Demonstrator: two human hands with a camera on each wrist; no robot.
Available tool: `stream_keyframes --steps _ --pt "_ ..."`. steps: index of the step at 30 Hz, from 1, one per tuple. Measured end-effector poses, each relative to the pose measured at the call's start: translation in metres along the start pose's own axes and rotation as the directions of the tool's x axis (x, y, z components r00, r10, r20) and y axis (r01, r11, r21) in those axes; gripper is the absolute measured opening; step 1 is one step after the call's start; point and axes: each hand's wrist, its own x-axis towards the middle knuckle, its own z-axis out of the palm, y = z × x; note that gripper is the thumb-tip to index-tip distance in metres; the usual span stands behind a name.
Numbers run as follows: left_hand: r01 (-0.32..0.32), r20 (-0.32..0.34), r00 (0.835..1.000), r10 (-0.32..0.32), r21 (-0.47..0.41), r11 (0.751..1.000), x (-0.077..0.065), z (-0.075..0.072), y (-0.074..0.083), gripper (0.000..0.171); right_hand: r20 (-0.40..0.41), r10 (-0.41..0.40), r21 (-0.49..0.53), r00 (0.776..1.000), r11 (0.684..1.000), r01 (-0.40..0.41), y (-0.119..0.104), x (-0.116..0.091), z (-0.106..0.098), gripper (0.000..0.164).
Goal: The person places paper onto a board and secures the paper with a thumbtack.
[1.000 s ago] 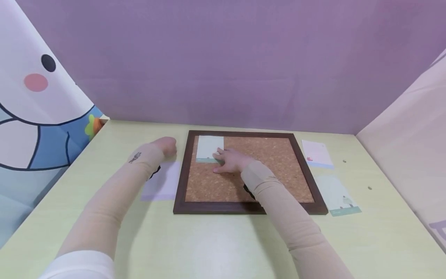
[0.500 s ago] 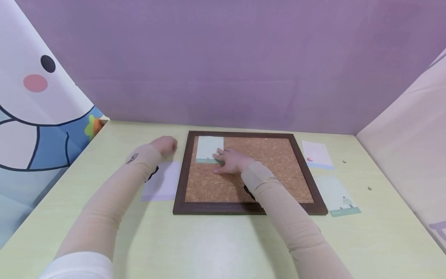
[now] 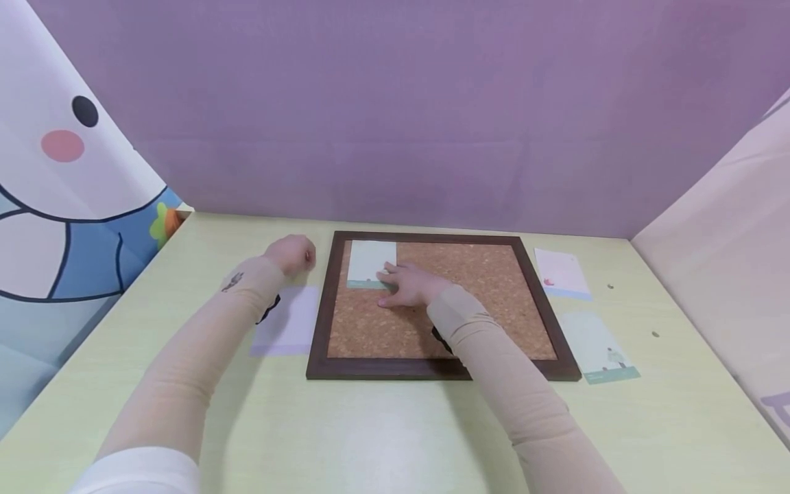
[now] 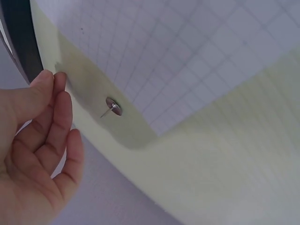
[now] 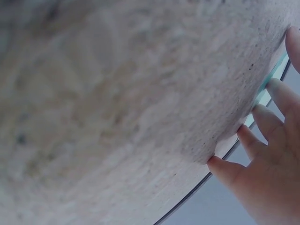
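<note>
My right hand (image 3: 412,284) rests on the framed corkboard (image 3: 361,336) with its fingers spread. Some fingertips (image 5: 273,85) touch the lower right part of a pale card with a green bottom strip (image 3: 370,259), which lies in the board's upper left corner. Left of the frame, my left hand (image 3: 293,252) is above the table, thumb against forefinger; I cannot tell whether anything is pinched between them. Close by its fingers, a thumbtack (image 4: 113,107) lies on the table, pin up, beside the corner of a purple grid card (image 4: 154,89).
Right of the board lie a card with a blue strip (image 3: 563,273) and a card with a green strip (image 3: 597,346). Two small thumbtacks, a far one (image 3: 610,285) and a nearer one (image 3: 655,334), lie further right. A purple backdrop (image 3: 395,123) stands behind the table.
My left hand has shifted slightly away from me and its fingertips have turned into sight. The right hand, card and board have kept their places.
</note>
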Motion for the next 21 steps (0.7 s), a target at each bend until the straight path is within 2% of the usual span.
stream_keyframes --steps 9,12,21 --pt "0.050 0.019 0.999 -0.049 -0.059 0.997 0.0003 -0.0023 0.0036 0.020 0.003 0.015 0.008 1.000 1.000 -0.015 -0.0021 -0.0007 -0.0015 0.067" --pt "0.059 0.003 0.998 -0.059 -0.103 0.993 0.0020 -0.0026 0.0049 0.018 0.003 0.009 -0.001 1.000 1.000 -0.009 -0.0019 -0.0007 -0.0014 0.067" --pt "0.027 -0.052 0.998 -0.040 -0.234 0.972 0.0080 -0.0060 0.0081 0.018 0.000 0.007 0.006 1.000 1.000 -0.007 -0.0016 0.0002 -0.0005 0.068"
